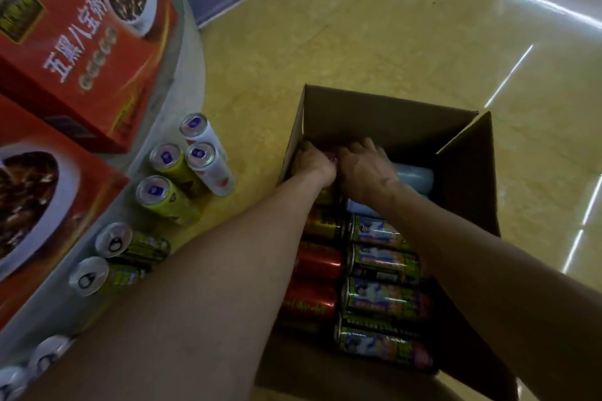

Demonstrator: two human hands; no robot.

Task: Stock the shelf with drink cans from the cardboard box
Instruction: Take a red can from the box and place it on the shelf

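Left hand [317, 161] and right hand [368, 169] are pushed side by side into cardboard box [391, 114], at far corner toward 11 o'clock. Fingers are bent down inside; whether anything is gripped cannot be told. Red cans [317, 280] and green cans [384, 260] are laid flat in box, at 6 o'clock from hands. Upright cans [195, 156] are stood at 9 o'clock of box, beside red cartons [81, 42].
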